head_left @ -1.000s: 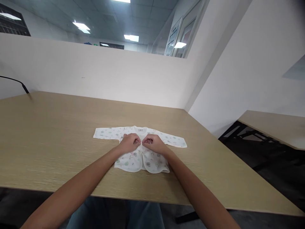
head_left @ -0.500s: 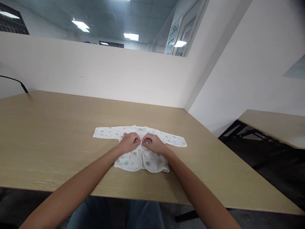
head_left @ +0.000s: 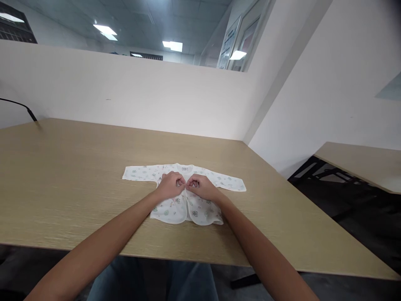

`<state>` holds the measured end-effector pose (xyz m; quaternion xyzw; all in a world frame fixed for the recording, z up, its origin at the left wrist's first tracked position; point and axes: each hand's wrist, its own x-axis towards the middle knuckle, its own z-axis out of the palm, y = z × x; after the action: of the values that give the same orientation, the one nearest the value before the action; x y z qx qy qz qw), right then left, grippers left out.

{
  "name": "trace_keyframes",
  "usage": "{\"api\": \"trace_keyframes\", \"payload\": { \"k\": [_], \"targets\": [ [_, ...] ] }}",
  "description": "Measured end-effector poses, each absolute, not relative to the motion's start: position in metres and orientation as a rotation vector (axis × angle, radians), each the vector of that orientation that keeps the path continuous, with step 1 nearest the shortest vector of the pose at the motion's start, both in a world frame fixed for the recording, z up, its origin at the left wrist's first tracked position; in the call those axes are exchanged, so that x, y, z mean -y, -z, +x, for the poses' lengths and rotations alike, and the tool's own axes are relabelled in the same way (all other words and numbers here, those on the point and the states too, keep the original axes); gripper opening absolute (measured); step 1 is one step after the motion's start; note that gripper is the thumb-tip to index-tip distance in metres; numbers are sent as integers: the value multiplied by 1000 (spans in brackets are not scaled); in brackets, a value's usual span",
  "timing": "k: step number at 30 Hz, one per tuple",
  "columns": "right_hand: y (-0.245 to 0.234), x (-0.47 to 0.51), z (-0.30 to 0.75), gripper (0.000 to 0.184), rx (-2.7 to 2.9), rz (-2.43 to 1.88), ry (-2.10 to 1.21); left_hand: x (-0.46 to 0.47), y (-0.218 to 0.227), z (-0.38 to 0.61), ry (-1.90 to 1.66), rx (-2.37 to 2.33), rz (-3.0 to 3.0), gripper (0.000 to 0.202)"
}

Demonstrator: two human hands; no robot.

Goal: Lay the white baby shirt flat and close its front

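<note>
While left hand and right hand stood close together just below collar, each pinched front edge of baby top, fingertips almost touching. Top lay flat, sleeves spread, mid-table on wood-grain desk, white wall beyond. Second desk sat off right; black cable at far left corner.

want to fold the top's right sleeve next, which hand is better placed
Probably the right hand: it sits on that side of the top, nearer the sleeve. The left hand, pinching the front edge, would have to cross over.
</note>
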<state>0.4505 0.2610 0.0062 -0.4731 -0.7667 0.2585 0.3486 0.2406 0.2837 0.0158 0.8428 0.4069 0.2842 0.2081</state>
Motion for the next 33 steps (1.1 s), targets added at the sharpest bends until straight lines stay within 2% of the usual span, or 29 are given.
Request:
{"api": "trace_keyframes", "payload": {
  "k": [23, 33],
  "targets": [
    [-10, -259, 448, 3, 2008, -1233, -673, -281, -27, 234, -589, -1164, 2399, 9],
    [-12, -257, 445, 8, 2052, -1191, -627, -280, -26, 232, -629, -1123, 2567, 8]
  ]
}}
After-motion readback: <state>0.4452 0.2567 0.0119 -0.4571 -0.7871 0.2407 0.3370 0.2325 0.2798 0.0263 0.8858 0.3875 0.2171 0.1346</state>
